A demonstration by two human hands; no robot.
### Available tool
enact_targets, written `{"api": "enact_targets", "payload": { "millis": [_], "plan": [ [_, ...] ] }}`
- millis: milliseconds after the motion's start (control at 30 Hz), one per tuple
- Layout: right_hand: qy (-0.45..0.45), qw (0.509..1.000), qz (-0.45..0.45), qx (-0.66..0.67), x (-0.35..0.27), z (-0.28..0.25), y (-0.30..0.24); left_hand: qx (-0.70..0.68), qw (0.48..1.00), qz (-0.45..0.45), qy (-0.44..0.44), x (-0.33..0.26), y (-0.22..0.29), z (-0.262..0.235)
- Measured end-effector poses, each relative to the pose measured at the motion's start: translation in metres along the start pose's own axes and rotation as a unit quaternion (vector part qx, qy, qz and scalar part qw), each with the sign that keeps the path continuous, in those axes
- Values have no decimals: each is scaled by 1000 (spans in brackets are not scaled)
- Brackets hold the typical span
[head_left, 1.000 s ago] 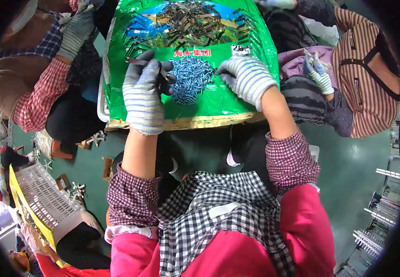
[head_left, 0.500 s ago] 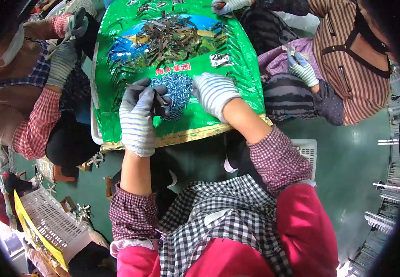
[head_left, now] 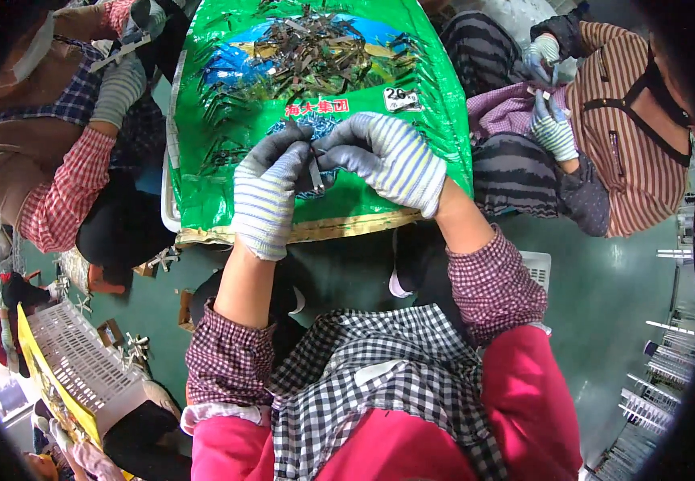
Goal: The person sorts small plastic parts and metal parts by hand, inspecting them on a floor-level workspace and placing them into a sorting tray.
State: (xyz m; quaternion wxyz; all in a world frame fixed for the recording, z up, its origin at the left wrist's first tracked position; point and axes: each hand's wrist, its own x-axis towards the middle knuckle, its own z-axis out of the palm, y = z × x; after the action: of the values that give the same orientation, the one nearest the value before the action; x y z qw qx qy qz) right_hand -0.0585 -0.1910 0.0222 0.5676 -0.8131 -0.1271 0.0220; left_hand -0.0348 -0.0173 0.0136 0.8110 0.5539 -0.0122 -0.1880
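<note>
Striped grey-coated gloves cover both of my hands. My left hand (head_left: 265, 192) pinches a small metal strip (head_left: 315, 175) between thumb and fingers, its lower end pointing down toward me. Against the top of that strip, the fingertips of my right hand (head_left: 399, 164) are pressed together; whatever they hold is too small and hidden to make out. Beneath both hands lies a heap of small bluish screw-like pieces (head_left: 309, 124), mostly covered by my fingers. The heap rests on a green printed sack (head_left: 195, 188) spread in front of me.
Farther back on the sack is a pile of dark metal strips (head_left: 315, 52), with more strips scattered along its sides. Co-workers in gloves sit at left (head_left: 66, 188) and right (head_left: 620, 120), handling small pieces. White plastic baskets stand at lower left (head_left: 83, 353) and right (head_left: 537, 268).
My right hand has lifted from the screw-like heap and moved left to meet my left hand. The left hand has shifted slightly right and now shows the metal strip.
</note>
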Motion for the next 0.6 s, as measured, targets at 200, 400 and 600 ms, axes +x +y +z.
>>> {"api": "enact_targets", "payload": {
  "millis": [200,400,600],
  "plan": [
    [20,992,-34,-120,-1,3,-1,3,1000,-5,-2,-2,-5,-3],
    [51,974,-57,-215,-4,5,-2,-8,1000,-20,-23,-6,-7,-2],
    [68,964,-85,-243,-5,11,-3,-49,997,-37,-47,-11,-9,-8]
  ]
}}
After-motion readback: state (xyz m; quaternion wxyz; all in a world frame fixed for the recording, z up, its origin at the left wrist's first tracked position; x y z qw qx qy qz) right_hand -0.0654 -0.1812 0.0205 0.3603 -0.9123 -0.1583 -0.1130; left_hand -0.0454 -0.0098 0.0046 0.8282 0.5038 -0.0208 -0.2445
